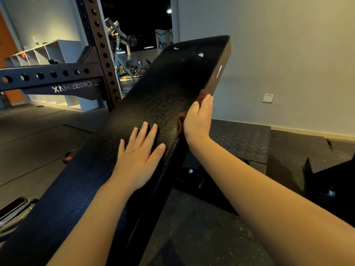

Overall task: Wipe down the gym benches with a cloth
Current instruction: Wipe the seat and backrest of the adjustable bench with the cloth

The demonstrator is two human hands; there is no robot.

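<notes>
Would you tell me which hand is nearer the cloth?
Right. The right hand holds the cloth on the bench's right edge; the left hand lies flat on top, apart from it.

Left hand (140, 156) flat, palm down, fingers spread. Right hand (198, 118) turned on edge, thumb uppermost, holds cloth (180, 123). Both forearms extended forward.

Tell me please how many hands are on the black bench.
2. The left hand lies flat with spread fingers on the top of the bench. The right hand holds the brown cloth against its right edge. No other hand shows.
</notes>
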